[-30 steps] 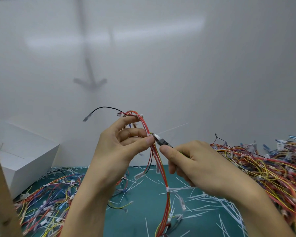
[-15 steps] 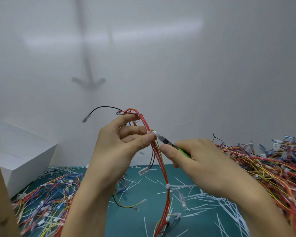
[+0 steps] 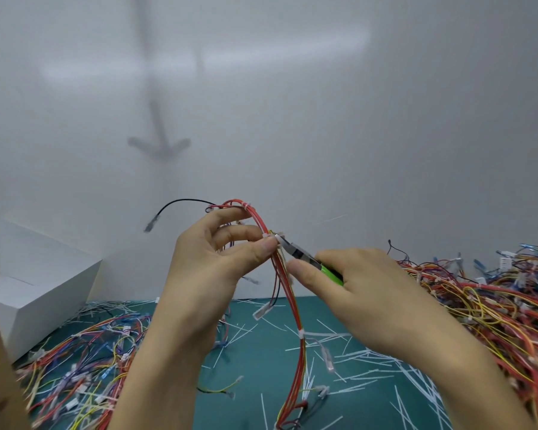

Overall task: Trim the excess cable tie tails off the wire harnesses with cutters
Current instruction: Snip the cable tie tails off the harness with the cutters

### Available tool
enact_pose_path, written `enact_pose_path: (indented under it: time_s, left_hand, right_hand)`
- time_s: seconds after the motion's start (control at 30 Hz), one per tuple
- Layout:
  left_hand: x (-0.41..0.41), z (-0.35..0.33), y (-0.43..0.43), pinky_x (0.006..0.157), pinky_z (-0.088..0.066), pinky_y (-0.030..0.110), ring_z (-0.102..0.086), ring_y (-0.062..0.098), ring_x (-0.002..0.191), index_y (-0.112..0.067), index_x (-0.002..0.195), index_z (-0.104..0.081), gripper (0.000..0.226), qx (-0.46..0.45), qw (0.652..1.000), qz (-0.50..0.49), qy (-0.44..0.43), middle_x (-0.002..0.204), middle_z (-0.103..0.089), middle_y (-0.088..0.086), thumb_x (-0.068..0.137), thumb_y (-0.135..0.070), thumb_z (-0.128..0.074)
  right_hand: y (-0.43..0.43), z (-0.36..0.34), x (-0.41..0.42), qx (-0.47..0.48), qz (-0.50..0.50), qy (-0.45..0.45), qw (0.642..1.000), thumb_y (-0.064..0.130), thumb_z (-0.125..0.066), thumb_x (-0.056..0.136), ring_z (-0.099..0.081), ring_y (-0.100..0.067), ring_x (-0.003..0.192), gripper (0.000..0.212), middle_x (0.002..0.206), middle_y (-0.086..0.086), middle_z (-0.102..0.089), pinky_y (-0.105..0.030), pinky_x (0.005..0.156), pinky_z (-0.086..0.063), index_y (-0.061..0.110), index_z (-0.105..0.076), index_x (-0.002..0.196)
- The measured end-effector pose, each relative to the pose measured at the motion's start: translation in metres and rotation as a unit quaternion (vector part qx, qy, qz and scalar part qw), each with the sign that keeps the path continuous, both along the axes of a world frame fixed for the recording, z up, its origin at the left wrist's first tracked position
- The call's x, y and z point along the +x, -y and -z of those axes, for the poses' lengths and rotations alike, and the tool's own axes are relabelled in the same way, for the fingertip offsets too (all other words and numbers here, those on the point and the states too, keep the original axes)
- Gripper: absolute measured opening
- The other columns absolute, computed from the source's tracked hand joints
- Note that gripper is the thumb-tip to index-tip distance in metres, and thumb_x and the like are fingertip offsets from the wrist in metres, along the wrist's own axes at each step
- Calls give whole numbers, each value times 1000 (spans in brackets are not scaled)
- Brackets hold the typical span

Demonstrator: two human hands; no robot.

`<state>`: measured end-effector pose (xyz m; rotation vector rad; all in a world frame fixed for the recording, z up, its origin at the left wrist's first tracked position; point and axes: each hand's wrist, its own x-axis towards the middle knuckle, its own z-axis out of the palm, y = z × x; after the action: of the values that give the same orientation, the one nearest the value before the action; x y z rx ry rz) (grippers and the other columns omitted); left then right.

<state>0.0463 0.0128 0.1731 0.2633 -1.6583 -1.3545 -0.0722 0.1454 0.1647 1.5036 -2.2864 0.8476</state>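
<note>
Red and yellow at frame centre: clamps thumb and fingers of the left hand [image 3: 218,262] on the wire harness [image 3: 292,302], beside a white cable tie [image 3: 266,236]. Grips the green-handled cutters [image 3: 295,251] in the right hand [image 3: 370,293], just right of centre, tips against that tie. Trails the harness down to the teal worktop [image 3: 261,361] among cut tails [image 3: 370,372].

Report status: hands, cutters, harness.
Left hand pinches the harness at its cable tie. Right hand grips the cutters, nose at the tail base, tail uncut. Left thumb close beside the blades.
</note>
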Motion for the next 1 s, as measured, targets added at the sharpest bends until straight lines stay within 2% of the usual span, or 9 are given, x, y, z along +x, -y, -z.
enact_pose_path:
  time_s: [0.13,0.27,0.4,0.63,0.73,0.8,0.87,0.93,1.0]
  left_hand:
    - [-1,0,0,83,-54,32,-71,13,77,-17,111,-65,61,-3,1000,-6,4,82,-74,1,54,-28,-80]
    - [-3,3,3,71,-56,18,-71,7,70,-16,111,-64,46,-11,1000,-7,14,78,-73,-3,68,-12,-81]
    - [-4,3,3,66,-51,10,-70,5,68,-16,112,-64,47,-17,1000,-12,17,78,-73,-4,68,-11,-81]
    - [-6,4,2,66,-54,13,-72,4,70,-19,109,-63,44,-21,1000,-1,10,77,-73,-6,70,-8,-80]
    - [-6,5,4,75,-56,21,-76,13,84,-16,112,-60,44,-10,1000,7,3,82,-75,-1,74,-4,-78]
    - [-6,5,6,74,-56,20,-76,17,86,-15,114,-60,46,-6,1000,6,-2,84,-75,0,73,-5,-79]
    - [-5,5,7,72,-54,19,-75,15,85,-17,113,-60,49,-5,1000,0,-2,86,-75,1,69,-10,-81]
    - [-5,4,9,71,-54,17,-74,9,80,-21,110,-61,51,-9,1000,-8,3,85,-75,-1,64,-16,-83]
    - [-3,3,10,78,-54,24,-74,13,81,-22,109,-61,52,-4,1000,-11,8,88,-75,2,62,-17,-85]
  right_hand:
    - [1,1,-1,7,-3,4,1000,84,-16,74,-39,-18,53,74,55,-4,-42,-34,51,-27,15,-40,61]
    - [2,2,-3,13,-4,9,1000,84,-15,74,-36,-19,51,76,54,-6,-39,-34,51,-25,13,-38,62]
    - [3,1,-3,18,-2,12,1000,83,-16,76,-35,-18,52,74,54,-5,-38,-34,50,-24,13,-37,60]
    - [1,0,-4,21,-6,16,1000,85,-13,72,-36,-18,52,79,55,-7,-40,-34,49,-25,12,-40,61]
    - [1,0,-4,27,-11,42,999,83,-20,76,-46,-23,56,84,63,-12,-56,-37,54,-36,8,-56,69]
    - [1,1,-3,31,-22,77,996,80,-25,79,-53,-18,56,82,66,-7,-63,-32,56,-41,8,-64,73]
    - [3,1,0,25,-35,131,990,78,-28,80,-54,-11,48,79,58,5,-64,-29,58,-47,10,-67,68]
    - [6,1,0,3,-45,196,980,74,-31,84,-56,-10,43,75,51,5,-61,-36,61,-54,11,-66,65]
    - [9,1,-2,-31,-48,257,965,71,-36,87,-59,-14,44,70,51,0,-62,-34,57,-53,12,-66,66]
